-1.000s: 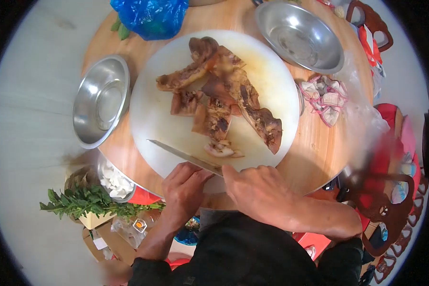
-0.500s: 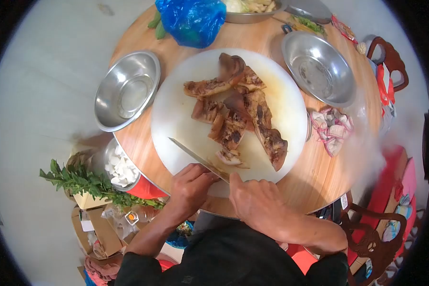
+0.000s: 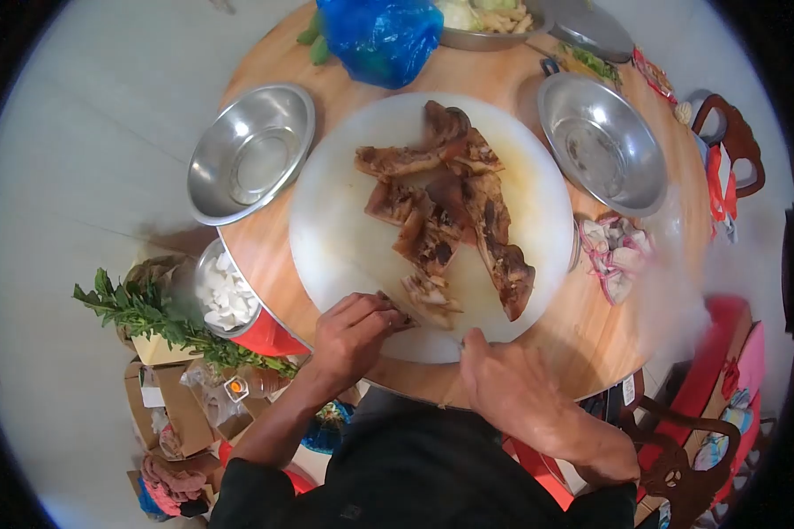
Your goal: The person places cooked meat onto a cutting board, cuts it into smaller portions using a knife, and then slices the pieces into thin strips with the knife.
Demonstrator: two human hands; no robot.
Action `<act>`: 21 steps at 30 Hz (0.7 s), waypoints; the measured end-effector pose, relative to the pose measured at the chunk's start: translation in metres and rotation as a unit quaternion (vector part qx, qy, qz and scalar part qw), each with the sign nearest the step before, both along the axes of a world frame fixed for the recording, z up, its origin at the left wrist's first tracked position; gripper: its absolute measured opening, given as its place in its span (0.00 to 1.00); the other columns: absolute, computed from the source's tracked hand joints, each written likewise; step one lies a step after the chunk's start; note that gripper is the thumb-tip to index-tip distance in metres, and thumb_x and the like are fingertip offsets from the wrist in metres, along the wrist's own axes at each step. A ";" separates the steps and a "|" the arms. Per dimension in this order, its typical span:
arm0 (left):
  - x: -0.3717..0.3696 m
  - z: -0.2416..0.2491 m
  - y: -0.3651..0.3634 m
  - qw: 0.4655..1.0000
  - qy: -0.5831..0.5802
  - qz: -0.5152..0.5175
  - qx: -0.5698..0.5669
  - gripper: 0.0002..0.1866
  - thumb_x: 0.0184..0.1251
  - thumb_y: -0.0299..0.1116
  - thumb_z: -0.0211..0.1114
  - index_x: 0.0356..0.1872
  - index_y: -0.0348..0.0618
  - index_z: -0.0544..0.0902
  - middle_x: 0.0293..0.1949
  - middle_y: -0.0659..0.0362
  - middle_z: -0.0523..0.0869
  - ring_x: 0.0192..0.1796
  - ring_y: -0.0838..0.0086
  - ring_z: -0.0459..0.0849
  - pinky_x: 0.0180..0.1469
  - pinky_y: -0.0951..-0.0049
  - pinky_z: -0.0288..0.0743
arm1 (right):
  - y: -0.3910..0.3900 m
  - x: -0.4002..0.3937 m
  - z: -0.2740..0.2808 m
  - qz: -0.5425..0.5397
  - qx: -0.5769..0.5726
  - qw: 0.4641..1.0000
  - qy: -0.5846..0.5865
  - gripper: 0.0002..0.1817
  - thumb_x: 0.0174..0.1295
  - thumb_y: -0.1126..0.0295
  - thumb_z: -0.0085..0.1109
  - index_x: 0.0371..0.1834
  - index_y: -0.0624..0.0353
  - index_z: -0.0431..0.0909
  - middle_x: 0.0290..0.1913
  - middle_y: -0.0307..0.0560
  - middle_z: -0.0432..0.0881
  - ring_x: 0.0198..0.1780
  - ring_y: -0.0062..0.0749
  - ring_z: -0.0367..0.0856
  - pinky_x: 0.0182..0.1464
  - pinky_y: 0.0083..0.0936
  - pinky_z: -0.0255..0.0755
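Note:
Several browned pieces of cooked meat [image 3: 494,229] lie on a round white cutting board [image 3: 326,220]. At the board's near edge, my left hand [image 3: 353,339] has its fingers closed on a small dark piece of meat [image 3: 399,315]. Thin pale slices [image 3: 430,300] rest just right of those fingertips. My right hand [image 3: 512,388] is closed round the knife's handle, right of my left hand and apart from it. The knife's blade is faint and smeared, so its exact position is hard to make out.
Steel basins flank the board, at left [image 3: 251,154] and right [image 3: 602,145]. A blue plastic bag [image 3: 379,40] sits beyond it. Crumpled pink-and-white cloth [image 3: 616,256] lies on the right. White chunks fill a bowl [image 3: 225,295] beside leafy greens [image 3: 150,317] at lower left.
My right hand has moved right, away from my left hand, and the knife's blade has lost its clear outline. More pale slices show by the left fingertips. The whole view has shifted slightly.

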State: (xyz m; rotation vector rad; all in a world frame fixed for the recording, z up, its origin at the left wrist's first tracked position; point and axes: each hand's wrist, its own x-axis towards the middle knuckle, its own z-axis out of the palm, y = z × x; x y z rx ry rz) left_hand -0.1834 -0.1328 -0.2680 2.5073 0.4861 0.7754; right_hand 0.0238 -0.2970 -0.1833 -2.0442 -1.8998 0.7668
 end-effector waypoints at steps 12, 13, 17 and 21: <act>-0.081 -0.016 -0.001 0.921 -0.257 0.208 -0.205 0.10 0.81 0.19 0.68 0.58 0.34 0.88 0.46 0.59 0.89 0.46 0.76 0.87 0.51 0.72 0.85 | -0.035 0.016 -0.007 -0.219 0.125 0.961 0.111 0.09 0.78 0.71 0.65 0.48 0.67 0.79 0.27 0.65 0.85 0.30 0.66 0.89 0.32 0.54 0.80; -0.095 -0.031 -0.001 0.921 -0.257 0.208 -0.206 0.10 0.81 0.19 0.68 0.58 0.34 0.88 0.46 0.59 0.89 0.46 0.76 0.87 0.51 0.72 0.85 | -0.036 0.015 -0.009 -0.230 0.149 0.954 0.123 0.09 0.77 0.71 0.66 0.49 0.67 0.80 0.30 0.65 0.87 0.32 0.65 0.90 0.34 0.52 0.81; -0.131 -0.067 -0.007 0.881 -0.239 0.284 -0.292 0.12 0.85 0.21 0.65 0.63 0.34 0.85 0.48 0.63 0.87 0.47 0.80 0.86 0.51 0.76 0.83 | -0.037 0.012 -0.021 -0.210 0.237 0.947 -0.047 0.17 0.73 0.70 0.72 0.61 0.65 0.83 0.41 0.60 0.91 0.39 0.60 0.93 0.37 0.47 0.84; -0.124 -0.050 -0.013 0.888 -0.234 0.302 -0.256 0.12 0.87 0.22 0.64 0.64 0.35 0.85 0.51 0.62 0.86 0.48 0.80 0.86 0.55 0.77 0.83 | -0.038 0.005 -0.018 -0.211 0.257 0.941 -0.060 0.21 0.71 0.69 0.74 0.63 0.63 0.82 0.42 0.57 0.92 0.40 0.57 0.94 0.39 0.46 0.85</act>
